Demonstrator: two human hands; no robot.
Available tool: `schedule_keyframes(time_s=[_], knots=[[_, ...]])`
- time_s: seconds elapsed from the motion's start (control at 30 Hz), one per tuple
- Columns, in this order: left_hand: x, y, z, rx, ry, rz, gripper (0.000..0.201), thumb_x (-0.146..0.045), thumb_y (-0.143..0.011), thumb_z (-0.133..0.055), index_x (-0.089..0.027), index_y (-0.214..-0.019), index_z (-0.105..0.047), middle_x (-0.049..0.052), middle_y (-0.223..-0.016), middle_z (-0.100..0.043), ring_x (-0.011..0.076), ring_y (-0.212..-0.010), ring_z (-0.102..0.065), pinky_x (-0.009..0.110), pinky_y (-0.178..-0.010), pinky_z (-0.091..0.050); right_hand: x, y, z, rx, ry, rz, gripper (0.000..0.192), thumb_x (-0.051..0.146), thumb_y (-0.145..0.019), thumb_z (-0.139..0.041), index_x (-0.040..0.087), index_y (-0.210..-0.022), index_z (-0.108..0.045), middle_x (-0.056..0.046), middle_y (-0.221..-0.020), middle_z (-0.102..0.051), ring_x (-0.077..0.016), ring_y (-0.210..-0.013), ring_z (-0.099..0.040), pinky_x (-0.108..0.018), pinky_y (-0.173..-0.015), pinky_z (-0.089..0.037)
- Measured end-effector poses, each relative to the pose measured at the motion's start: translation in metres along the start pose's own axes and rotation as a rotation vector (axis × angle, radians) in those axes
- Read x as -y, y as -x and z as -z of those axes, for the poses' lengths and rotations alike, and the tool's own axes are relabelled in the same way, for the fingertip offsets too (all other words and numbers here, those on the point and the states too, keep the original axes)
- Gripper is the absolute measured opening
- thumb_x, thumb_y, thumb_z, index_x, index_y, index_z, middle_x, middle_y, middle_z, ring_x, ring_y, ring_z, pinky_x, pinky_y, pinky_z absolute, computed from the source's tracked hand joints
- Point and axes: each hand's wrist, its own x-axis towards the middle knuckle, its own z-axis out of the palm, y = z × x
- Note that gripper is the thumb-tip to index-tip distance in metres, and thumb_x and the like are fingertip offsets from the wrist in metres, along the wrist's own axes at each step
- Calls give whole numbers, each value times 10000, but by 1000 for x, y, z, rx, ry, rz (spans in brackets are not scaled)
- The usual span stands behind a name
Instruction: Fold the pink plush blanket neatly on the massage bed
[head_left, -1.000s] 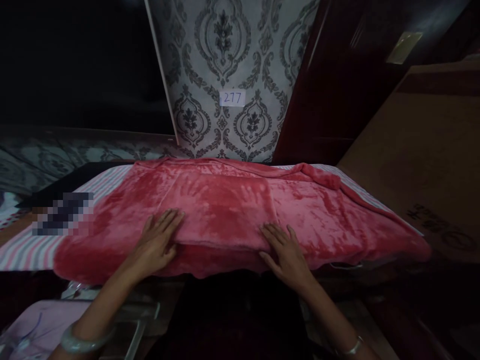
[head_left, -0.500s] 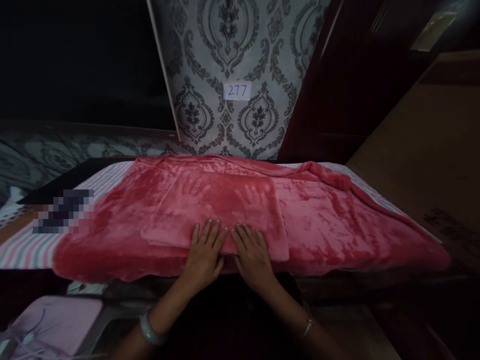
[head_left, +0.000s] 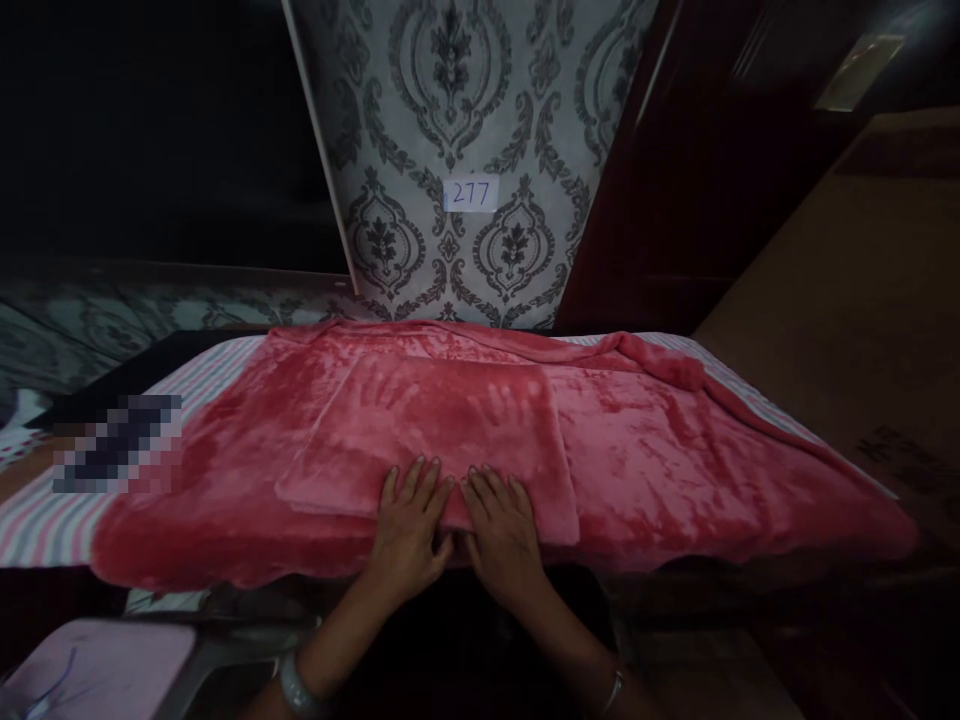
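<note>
A pink plush blanket [head_left: 660, 460] is spread over a table with a striped pink-and-white cover [head_left: 45, 520]. On top of it lies a smaller folded pink cloth [head_left: 442, 430], with hand prints pressed into its nap. My left hand [head_left: 409, 525] and my right hand [head_left: 501, 530] lie flat side by side on the near edge of this folded cloth, fingers spread and pointing away from me. Both wrists wear a bangle. Neither hand grips anything.
A patterned grey wall panel bears a small paper label reading 277 [head_left: 470, 194]. Dark wooden furniture [head_left: 675, 200] stands at the back right, a brown cardboard box [head_left: 847, 330] at the right. A pixelated patch [head_left: 116, 445] lies on the table's left. A pale pink object [head_left: 97, 670] sits at lower left.
My hands slid from wide apart along the folded cloth's near edge to meet at its middle. Over the last half second they stay together.
</note>
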Motion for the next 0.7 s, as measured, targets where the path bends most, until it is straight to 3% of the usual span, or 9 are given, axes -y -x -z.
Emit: schedule_keyframes(time_s=[0.23,0.43,0.57,0.7], knots=[[-3,0,0,-34,-10,3,672,-237,-756,-601,-180,-1424,-548,147,-1538,-463,369,-1455,-357,624,-1189,-213,4,-1,3,13,-5,-28,598,243,-887,-589,152,-1469,-488,-109,-1508,-510,-269,-1441,-380,-494,-1214,-201],[16,-5,25,107,121,-41,655,-312,-818,-611,-226,-1458,-504,132,-1548,-455,336,-1437,-401,597,-1164,-308,-1,-12,38,177,-131,-25,633,238,-885,-578,213,-1504,-447,-88,-1520,-499,-251,-1432,-403,-488,-1195,-283],[42,-37,49,95,237,-48,508,-368,-926,-495,-239,-1414,-552,102,-1444,-583,265,-1337,-530,492,-1142,-388,-24,-47,56,145,-217,-62,597,254,-909,-521,179,-1498,-456,-125,-1480,-537,-256,-1379,-470,-472,-1156,-350],[75,-99,64,124,158,46,534,-417,-931,-477,-180,-1403,-559,128,-1446,-575,278,-1367,-496,457,-1170,-343,-56,-106,58,96,-168,-178,651,307,-920,-514,185,-1544,-374,-137,-1560,-433,-274,-1454,-362,-500,-1178,-280]])
